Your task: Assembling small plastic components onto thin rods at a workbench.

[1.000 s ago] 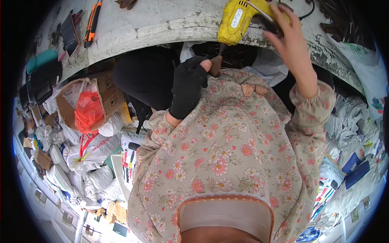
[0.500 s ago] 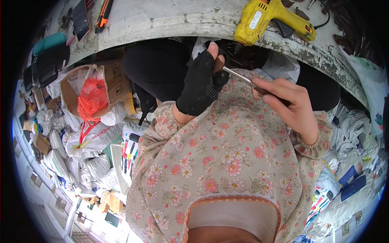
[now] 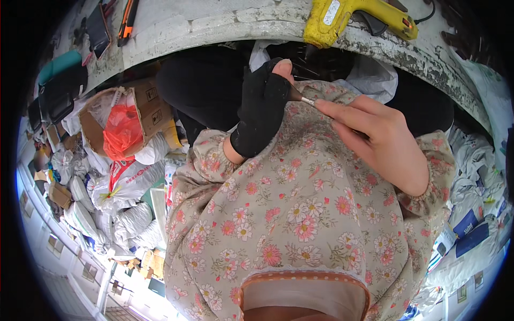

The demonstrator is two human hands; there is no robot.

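My left hand (image 3: 262, 104), in a black fingerless glove, is closed with its bare thumb pressed on top. It grips a small dark brown piece (image 3: 295, 94), mostly hidden by the glove. From the other side my right hand (image 3: 385, 139), bare, closes around a slim tool with a silver metal shaft (image 3: 308, 100). The shaft meets the brown piece, and the fingers cover the tool's dark handle. I cannot tell the tool's exact kind. Both hands are held above my flowered smock (image 3: 305, 214), in front of the worktop edge.
The worn worktop (image 3: 214, 33) curves across the far side. On it lie a yellow glue gun (image 3: 324, 24), an orange and black utility knife (image 3: 127, 24) and a dark phone (image 3: 98, 33). A cardboard box (image 3: 151, 104) with a red plastic bag (image 3: 126, 131) stands left; white bags (image 3: 471, 182) lie right.
My right hand has slid left along the tool, closer to my left hand, so less shaft shows. My left hand has turned, its thumb now lying over the brown piece.
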